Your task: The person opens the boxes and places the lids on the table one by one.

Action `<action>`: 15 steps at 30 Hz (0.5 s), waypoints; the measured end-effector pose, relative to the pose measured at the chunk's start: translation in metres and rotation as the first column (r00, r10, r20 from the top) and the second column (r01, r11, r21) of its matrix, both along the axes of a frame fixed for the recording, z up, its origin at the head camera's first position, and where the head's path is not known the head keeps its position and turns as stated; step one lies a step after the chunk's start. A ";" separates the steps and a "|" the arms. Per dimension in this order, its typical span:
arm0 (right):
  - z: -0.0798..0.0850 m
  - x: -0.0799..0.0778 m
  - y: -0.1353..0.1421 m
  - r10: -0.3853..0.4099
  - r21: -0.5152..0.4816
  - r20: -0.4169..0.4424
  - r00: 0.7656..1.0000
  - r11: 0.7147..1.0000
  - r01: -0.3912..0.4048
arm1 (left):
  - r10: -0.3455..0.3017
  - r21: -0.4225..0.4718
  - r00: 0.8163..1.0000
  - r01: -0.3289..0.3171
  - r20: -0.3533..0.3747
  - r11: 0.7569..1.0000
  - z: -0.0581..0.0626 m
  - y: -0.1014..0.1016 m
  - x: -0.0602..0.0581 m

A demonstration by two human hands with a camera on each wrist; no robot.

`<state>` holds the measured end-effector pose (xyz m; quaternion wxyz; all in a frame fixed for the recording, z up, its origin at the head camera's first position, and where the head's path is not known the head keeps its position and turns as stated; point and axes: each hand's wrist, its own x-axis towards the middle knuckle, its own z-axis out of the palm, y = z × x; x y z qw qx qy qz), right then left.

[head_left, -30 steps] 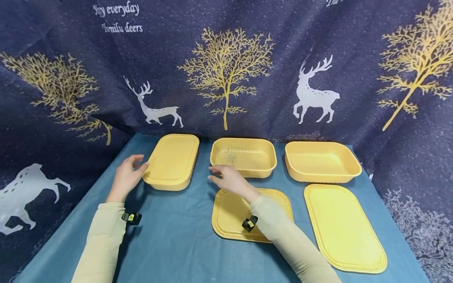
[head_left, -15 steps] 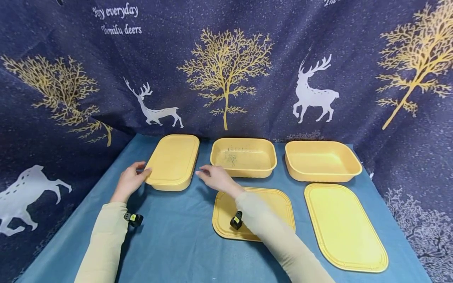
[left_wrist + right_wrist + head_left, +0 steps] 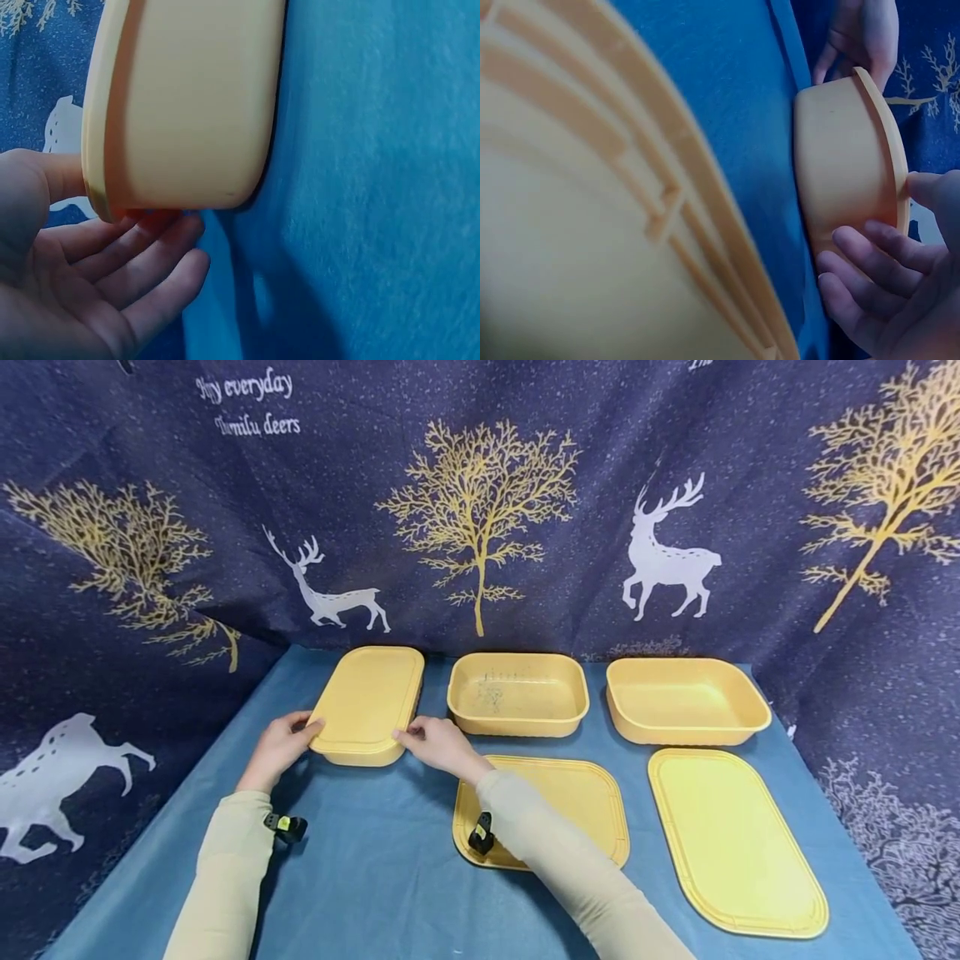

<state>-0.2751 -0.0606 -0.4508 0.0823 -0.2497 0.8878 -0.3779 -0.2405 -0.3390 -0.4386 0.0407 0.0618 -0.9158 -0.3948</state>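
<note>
A yellow lidded storage box (image 3: 362, 759) stands at the back left of the blue cloth, its lid (image 3: 371, 693) seated on top. At the near left corner my left hand (image 3: 277, 747) holds the lid's edge, thumb on top. In the left wrist view the fingers (image 3: 169, 289) lie along the box wall (image 3: 195, 105), below the rim. My right hand (image 3: 442, 746) grips the near right corner, its thumb pressing the lid's edge. The right wrist view shows its fingers (image 3: 862, 289) bent beside the box wall (image 3: 840, 142). Any contents are hidden.
Two uncovered yellow boxes stand along the back, a middle box (image 3: 517, 727) and a right box (image 3: 686, 733). Two loose lids lie before them, a middle lid (image 3: 570, 810) under my right forearm and a right lid (image 3: 738, 843). Dark printed fabric (image 3: 525, 527) hangs behind.
My right hand has moved left from near the middle box to the lidded box's near right corner. My left hand has shifted slightly down and right onto the near left corner.
</note>
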 end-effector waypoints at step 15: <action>0.001 -0.001 0.002 -0.010 0.016 0.018 1.000 1.000 0.010 | 0.005 0.095 0.997 -0.013 0.079 0.995 0.003 0.000 0.003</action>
